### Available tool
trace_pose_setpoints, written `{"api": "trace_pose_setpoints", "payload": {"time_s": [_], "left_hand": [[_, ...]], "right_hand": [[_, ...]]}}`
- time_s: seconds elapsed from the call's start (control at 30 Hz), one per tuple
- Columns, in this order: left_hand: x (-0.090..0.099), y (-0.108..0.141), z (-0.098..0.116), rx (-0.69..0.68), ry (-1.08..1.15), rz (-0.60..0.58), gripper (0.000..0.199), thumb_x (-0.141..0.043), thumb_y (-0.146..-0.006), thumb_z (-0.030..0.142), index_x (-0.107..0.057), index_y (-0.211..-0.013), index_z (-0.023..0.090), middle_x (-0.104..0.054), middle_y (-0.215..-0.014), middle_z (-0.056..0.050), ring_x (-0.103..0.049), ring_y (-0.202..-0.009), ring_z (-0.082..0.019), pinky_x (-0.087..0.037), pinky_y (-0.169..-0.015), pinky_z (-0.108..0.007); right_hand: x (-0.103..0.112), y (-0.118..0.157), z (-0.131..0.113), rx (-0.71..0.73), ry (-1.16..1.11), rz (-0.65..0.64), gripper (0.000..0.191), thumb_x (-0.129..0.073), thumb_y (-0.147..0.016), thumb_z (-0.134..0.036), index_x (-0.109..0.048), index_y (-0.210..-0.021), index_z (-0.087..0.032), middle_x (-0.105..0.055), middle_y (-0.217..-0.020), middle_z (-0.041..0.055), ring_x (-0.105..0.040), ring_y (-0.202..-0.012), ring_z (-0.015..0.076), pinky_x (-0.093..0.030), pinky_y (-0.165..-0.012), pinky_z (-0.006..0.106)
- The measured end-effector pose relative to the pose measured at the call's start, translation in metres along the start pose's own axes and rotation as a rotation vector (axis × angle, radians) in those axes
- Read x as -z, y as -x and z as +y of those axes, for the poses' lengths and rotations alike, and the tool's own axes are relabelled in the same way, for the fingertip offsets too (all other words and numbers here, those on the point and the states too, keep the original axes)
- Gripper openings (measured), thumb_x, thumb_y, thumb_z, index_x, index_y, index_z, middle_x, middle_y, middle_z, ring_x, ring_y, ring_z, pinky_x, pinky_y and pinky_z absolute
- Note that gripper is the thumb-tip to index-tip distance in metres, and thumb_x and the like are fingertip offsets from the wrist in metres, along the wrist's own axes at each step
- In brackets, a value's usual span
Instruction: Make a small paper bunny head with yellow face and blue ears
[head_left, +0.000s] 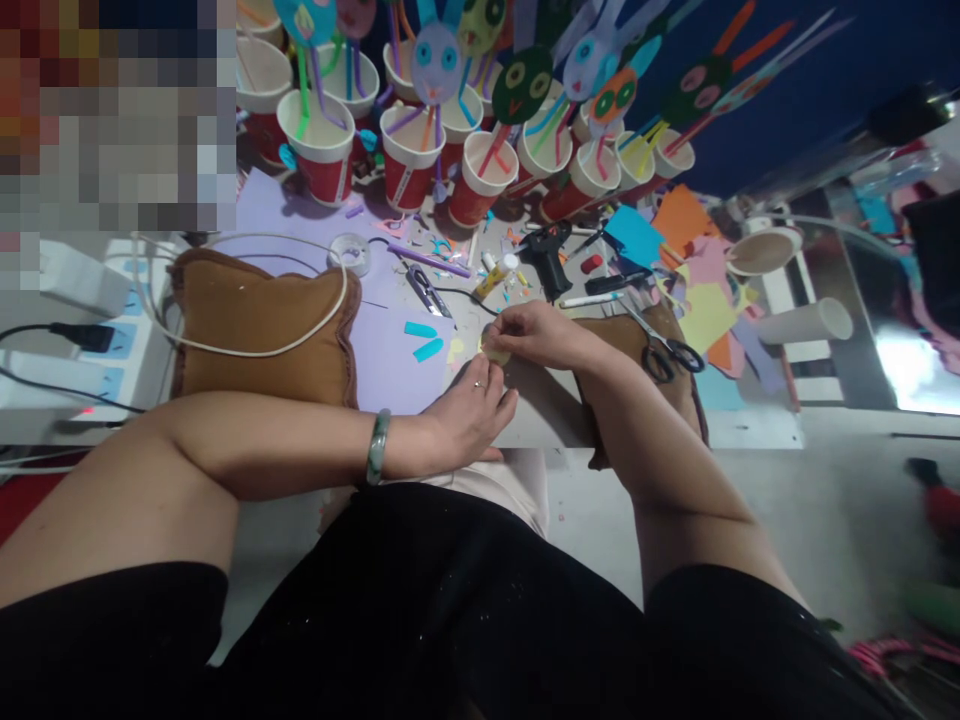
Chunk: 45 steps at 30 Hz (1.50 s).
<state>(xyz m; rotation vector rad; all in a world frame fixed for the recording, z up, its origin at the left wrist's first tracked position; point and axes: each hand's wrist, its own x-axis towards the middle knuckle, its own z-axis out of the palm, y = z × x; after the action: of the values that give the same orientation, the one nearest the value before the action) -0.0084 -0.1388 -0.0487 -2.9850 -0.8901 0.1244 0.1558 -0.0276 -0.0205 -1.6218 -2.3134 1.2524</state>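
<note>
Yellow paper (496, 353): steady it, pinch lightly.
Nearer than the glue gun (549, 262): left hand (466, 415) half open at paper's near edge, grip unclear; right hand (536, 335) fingertips closed on far edge. Avoid creasing.

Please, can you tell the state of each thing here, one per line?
Yellow piece: at both hands' fingertips
Scissors: lying on brown cushion
Glue gun: lying on its side
Tape roll: lying flat
Blue strips: loose, apart
Black plug: in power strip
Front cups: upright
</note>
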Motion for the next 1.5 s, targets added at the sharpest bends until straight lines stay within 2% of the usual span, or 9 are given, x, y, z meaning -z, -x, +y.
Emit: {"api": "trace_pose_setpoints", "payload": {"time_s": [0.4,0.77,0.93,1.03,1.13,1.2,1.33,1.5], "left_hand": [[0.004,0.000,-0.001,-0.006,0.014,-0.044,0.091,-0.051,-0.094,0.072,-0.045,-0.156,0.006,-0.051,-0.151,-0.033,-0.045,-0.146,-0.046,-0.025,-0.123,-0.060],[0.005,0.001,-0.001,-0.007,0.026,-0.032,0.091,-0.051,-0.094,0.071,-0.045,-0.155,0.004,-0.050,-0.152,-0.034,-0.044,-0.146,-0.046,-0.025,-0.123,-0.060],[0.009,0.000,-0.002,-0.007,0.021,-0.060,0.090,-0.051,-0.095,0.070,-0.045,-0.155,0.004,-0.050,-0.151,-0.034,-0.045,-0.146,-0.046,-0.025,-0.123,-0.060],[0.010,0.000,-0.002,-0.014,0.016,-0.071,0.089,-0.051,-0.095,0.069,-0.044,-0.156,0.005,-0.049,-0.152,-0.034,-0.043,-0.147,-0.046,-0.025,-0.123,-0.060],[0.011,-0.001,-0.002,-0.013,0.017,-0.087,0.090,-0.050,-0.095,0.071,-0.043,-0.157,0.006,-0.048,-0.154,-0.032,-0.041,-0.149,-0.045,-0.025,-0.123,-0.059],[0.011,-0.001,-0.002,-0.004,0.027,-0.095,0.091,-0.050,-0.095,0.071,-0.043,-0.157,0.006,-0.048,-0.154,-0.032,-0.041,-0.149,-0.046,-0.026,-0.123,-0.059],[0.012,-0.002,-0.002,0.000,0.045,-0.112,0.091,-0.050,-0.095,0.071,-0.043,-0.156,0.004,-0.048,-0.153,-0.035,-0.042,-0.148,-0.048,-0.027,-0.122,-0.060],[0.011,-0.001,-0.002,-0.001,0.055,-0.091,0.091,-0.053,-0.094,0.069,-0.044,-0.155,0.002,-0.049,-0.152,-0.036,-0.043,-0.148,-0.047,-0.025,-0.123,-0.060]], "right_hand": [[-0.004,-0.001,-0.001,-0.001,0.001,0.049,0.014,-0.062,-0.072,-0.029,-0.070,-0.070,-0.017,-0.070,-0.065,0.0016,-0.059,-0.062,0.0128,-0.045,-0.063,0.024],[-0.012,0.000,0.001,0.017,0.061,0.123,0.007,-0.061,-0.074,-0.024,-0.063,-0.070,-0.019,-0.067,-0.067,0.0011,-0.058,-0.066,0.0146,-0.043,-0.067,0.027],[-0.014,0.006,0.005,0.012,0.025,0.215,0.012,-0.066,-0.073,-0.026,-0.063,-0.081,-0.018,-0.065,-0.071,0.0005,-0.055,-0.066,0.0147,-0.042,-0.066,0.027],[-0.012,0.017,0.010,0.071,0.005,0.290,0.017,-0.061,-0.080,-0.028,-0.069,-0.091,-0.017,-0.064,-0.072,0.0014,-0.054,-0.066,0.0150,-0.042,-0.066,0.028],[-0.012,0.031,0.015,0.214,0.154,0.352,0.024,-0.055,-0.089,-0.029,-0.075,-0.097,-0.018,-0.065,-0.082,0.0058,-0.057,-0.074,0.0174,-0.045,-0.071,0.031],[-0.014,0.039,0.019,0.287,0.330,0.335,0.029,-0.052,-0.093,-0.026,-0.078,-0.105,-0.020,-0.065,-0.091,0.0088,-0.059,-0.081,0.0190,-0.045,-0.073,0.031],[-0.018,0.046,0.022,0.305,0.622,0.253,0.035,-0.051,-0.095,-0.022,-0.077,-0.119,-0.026,-0.065,-0.101,0.0108,-0.056,-0.085,0.0205,-0.042,-0.072,0.032],[-0.020,0.042,0.020,0.300,0.702,0.216,0.035,-0.050,-0.097,-0.022,-0.076,-0.121,-0.024,-0.064,-0.101,0.0122,-0.054,-0.084,0.0213,-0.040,-0.072,0.033]]}}
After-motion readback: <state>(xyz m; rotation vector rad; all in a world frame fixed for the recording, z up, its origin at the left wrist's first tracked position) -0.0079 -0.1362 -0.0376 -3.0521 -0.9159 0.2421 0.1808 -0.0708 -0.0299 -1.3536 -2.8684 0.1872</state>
